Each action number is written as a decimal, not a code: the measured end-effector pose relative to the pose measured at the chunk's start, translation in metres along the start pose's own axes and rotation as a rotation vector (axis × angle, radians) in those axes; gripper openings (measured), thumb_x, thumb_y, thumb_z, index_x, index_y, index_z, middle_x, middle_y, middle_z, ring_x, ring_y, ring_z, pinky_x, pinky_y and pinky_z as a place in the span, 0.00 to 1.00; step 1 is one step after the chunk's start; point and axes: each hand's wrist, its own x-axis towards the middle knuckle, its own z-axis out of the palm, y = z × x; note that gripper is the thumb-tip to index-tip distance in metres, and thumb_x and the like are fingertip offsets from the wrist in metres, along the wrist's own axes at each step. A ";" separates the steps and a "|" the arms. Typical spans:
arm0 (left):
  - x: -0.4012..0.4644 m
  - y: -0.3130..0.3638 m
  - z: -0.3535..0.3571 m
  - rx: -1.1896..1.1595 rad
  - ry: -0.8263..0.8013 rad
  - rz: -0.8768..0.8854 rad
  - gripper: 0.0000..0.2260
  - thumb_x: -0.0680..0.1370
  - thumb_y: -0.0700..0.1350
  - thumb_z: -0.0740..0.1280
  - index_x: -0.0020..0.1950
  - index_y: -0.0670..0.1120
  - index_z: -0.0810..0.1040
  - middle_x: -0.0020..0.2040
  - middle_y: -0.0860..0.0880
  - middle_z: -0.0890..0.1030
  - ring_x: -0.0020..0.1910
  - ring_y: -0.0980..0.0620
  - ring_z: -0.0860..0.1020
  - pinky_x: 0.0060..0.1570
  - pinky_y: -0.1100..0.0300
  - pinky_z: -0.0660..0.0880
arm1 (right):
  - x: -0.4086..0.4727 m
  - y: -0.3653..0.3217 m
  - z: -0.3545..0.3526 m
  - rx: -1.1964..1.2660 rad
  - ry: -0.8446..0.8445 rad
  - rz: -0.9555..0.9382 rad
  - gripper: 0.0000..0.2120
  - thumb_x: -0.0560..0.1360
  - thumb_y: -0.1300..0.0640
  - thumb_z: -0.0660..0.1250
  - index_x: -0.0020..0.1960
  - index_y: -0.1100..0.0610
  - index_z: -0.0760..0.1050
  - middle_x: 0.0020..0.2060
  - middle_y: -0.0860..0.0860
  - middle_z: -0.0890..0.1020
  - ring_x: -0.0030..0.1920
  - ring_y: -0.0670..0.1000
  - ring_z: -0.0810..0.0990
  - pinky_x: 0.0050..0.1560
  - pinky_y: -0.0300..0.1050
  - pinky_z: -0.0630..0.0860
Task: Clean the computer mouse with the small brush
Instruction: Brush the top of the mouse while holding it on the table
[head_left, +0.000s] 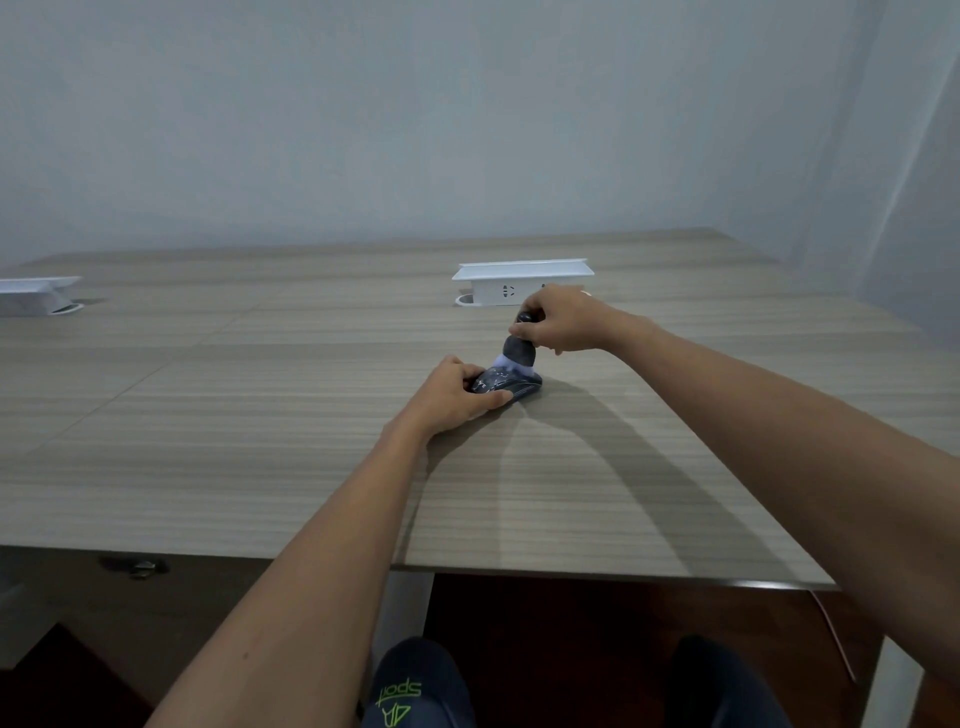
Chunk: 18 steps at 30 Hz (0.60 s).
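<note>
**Brushing a mouse held steady on the wood-grain surface**

Pinning the computer mouse down from its near-left side, the left hand wraps it with the thumb along the near edge and the fingers curled over the far-left edge, so that grip is clamped on the mouse. The mouse is dark, with pale markings on its top, and lies flat on the surface, right of centre and well back from the near edge.

Above it, the right hand pinches the dark rounded handle of the small brush between thumb and fingertips, its grip closed on the handle. The brush stands nearly upright, its dark body widening downward to pale bluish bristles that press onto the far-right part of the mouse's top. The bristles look slightly blurred, so their exact spread is hard to make out.

Just beyond the right hand, a white socket box stands on the surface, its lid raised and an outlet facing near. A second white box sits at the far left edge of the view. Both bare forearms reach in from the near side, casting soft shadows across the wood grain. A pale wall rises behind the surface.
</note>
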 end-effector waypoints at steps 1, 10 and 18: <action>0.000 0.000 0.000 0.003 -0.002 -0.001 0.18 0.74 0.57 0.74 0.59 0.48 0.84 0.55 0.48 0.72 0.44 0.59 0.74 0.40 0.67 0.70 | 0.000 0.000 0.000 0.007 -0.002 -0.012 0.13 0.79 0.55 0.67 0.46 0.64 0.82 0.30 0.52 0.79 0.21 0.42 0.76 0.22 0.30 0.69; -0.001 0.002 0.001 0.004 0.009 0.012 0.19 0.74 0.56 0.74 0.60 0.47 0.84 0.57 0.45 0.74 0.46 0.55 0.76 0.39 0.68 0.68 | -0.005 0.018 -0.002 -0.023 0.040 -0.020 0.13 0.78 0.56 0.67 0.46 0.66 0.82 0.33 0.57 0.83 0.22 0.43 0.76 0.25 0.35 0.70; -0.002 0.003 0.002 -0.022 0.012 -0.019 0.18 0.72 0.59 0.74 0.54 0.48 0.84 0.48 0.46 0.73 0.44 0.51 0.76 0.36 0.64 0.67 | -0.002 -0.012 0.006 -0.079 0.038 -0.135 0.15 0.78 0.55 0.67 0.44 0.67 0.81 0.37 0.61 0.84 0.30 0.48 0.78 0.32 0.42 0.71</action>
